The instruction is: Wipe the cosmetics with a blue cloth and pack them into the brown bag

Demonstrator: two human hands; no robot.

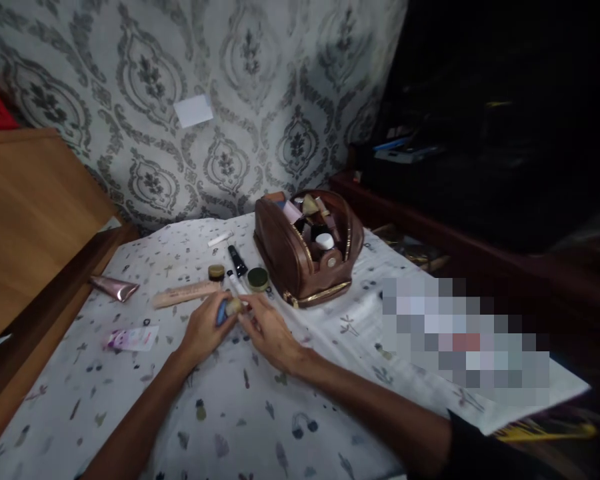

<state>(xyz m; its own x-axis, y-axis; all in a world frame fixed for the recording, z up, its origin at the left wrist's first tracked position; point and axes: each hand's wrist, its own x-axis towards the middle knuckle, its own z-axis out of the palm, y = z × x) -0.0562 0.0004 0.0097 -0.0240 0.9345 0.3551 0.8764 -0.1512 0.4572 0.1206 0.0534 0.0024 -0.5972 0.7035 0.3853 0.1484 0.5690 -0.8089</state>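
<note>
Near the middle of the patterned sheet, my left hand is closed around a small blue item with a pale tan rounded end; its exact kind is too blurred to tell. The fingers of my right hand pinch at that tan end from the other side. Just beyond my hands lie a dark round lidded jar, a small gold-lidded jar, a black tube and a long beige tube. An unzipped brown cosmetic bag, full of makeup items, stands behind my right hand.
To the left lie a metallic pink tube and a purple-and-white tube. A white stick-shaped item rests farther back. A wooden panel bounds the left side, a patterned wall the back. A blurred-out patch covers the right.
</note>
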